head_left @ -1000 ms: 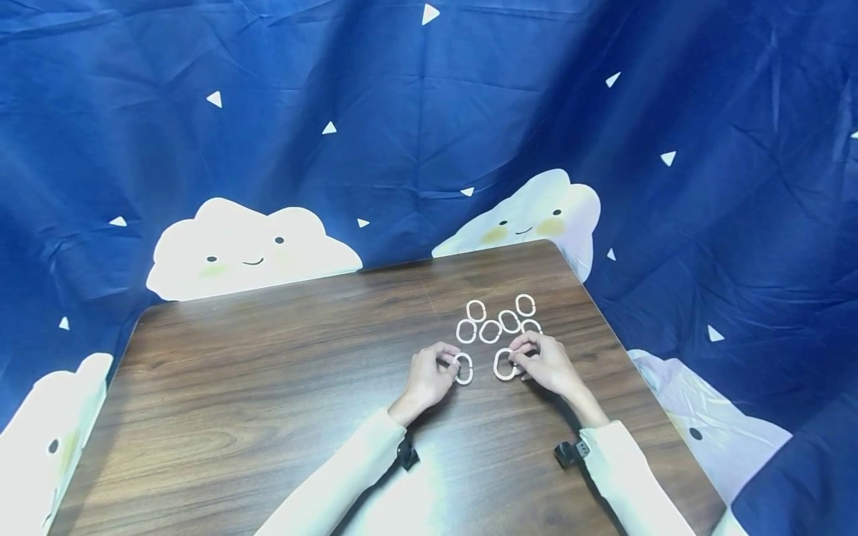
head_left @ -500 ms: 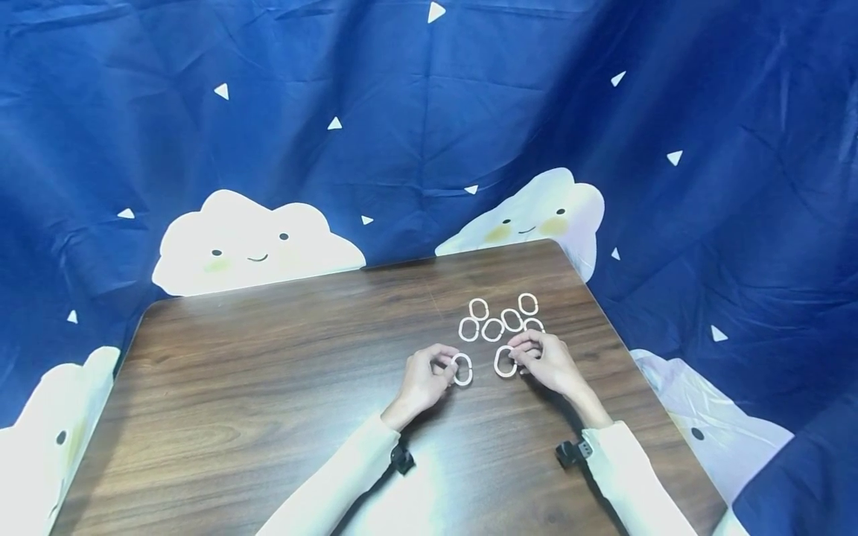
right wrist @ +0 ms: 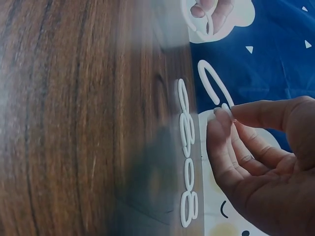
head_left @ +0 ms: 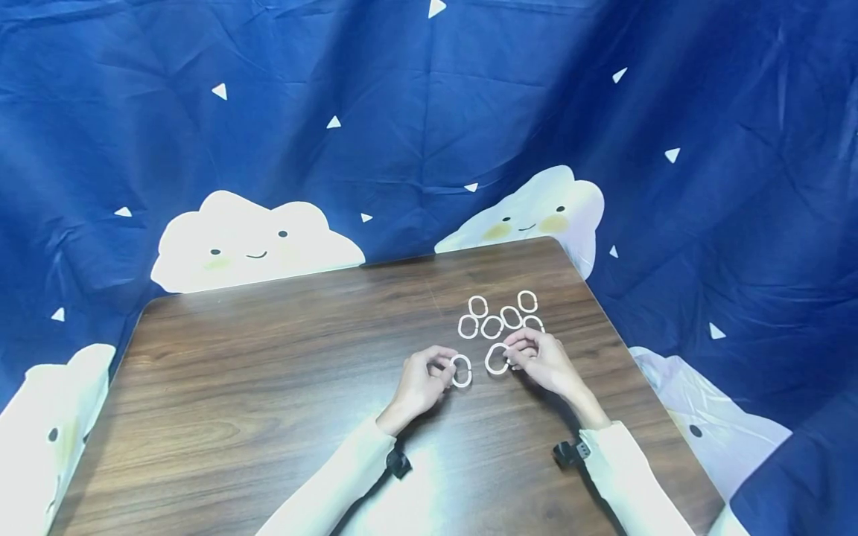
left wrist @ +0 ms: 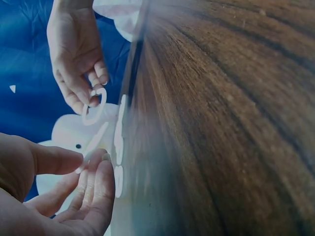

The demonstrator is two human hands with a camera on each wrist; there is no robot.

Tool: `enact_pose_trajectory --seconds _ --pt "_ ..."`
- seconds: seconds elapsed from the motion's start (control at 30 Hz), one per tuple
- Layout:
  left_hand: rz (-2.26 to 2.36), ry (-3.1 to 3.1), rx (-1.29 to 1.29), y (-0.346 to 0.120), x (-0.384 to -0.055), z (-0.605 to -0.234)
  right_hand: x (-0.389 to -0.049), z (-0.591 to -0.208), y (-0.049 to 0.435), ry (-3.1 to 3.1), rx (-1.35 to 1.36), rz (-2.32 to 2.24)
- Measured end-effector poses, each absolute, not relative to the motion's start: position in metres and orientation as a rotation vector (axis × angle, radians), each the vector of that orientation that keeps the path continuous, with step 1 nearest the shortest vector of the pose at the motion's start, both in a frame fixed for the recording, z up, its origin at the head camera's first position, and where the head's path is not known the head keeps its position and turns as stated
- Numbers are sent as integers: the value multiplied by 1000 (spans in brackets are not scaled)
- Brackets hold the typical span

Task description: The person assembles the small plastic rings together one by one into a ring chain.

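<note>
In the head view, my left hand (head_left: 421, 381) pinches a white oval shower curtain ring (head_left: 470, 365) between thumb and fingertips, just above the table. To its right, my right hand (head_left: 546, 363) pinches a second white curtain ring (head_left: 487, 362), which leans over to the right. A small gap separates the two rings. The right wrist view shows a break in the right-hand ring (right wrist: 207, 83), close to the thumb and index fingertip. In the left wrist view, fingers partly hide the left-hand ring (left wrist: 101, 132), seen nearly edge-on.
Several more white curtain rings (head_left: 482, 328) lie flat in a loose cluster beyond the hands. One is partly behind the right hand. The brown wood-grain table (head_left: 268, 387) stretches to the left. A blue curtain (head_left: 375, 97) with clouds hangs behind its far edge.
The right hand's ring has shifted left and tipped from upright to slanted, closer to the other ring. My left hand has drawn slightly left and down with its ring. The cluster has not moved.
</note>
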State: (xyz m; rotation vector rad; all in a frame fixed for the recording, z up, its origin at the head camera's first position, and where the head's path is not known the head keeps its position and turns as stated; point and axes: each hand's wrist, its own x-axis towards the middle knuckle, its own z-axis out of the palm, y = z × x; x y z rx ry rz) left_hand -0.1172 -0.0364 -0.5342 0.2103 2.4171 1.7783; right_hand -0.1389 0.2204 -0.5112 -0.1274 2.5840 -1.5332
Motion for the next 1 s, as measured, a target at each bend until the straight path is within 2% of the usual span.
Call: enact_pose_trajectory --seconds 1.0 --pt "1792 2380 330 -37 -92 -517 -114 -494 202 2486 -211 -1636"
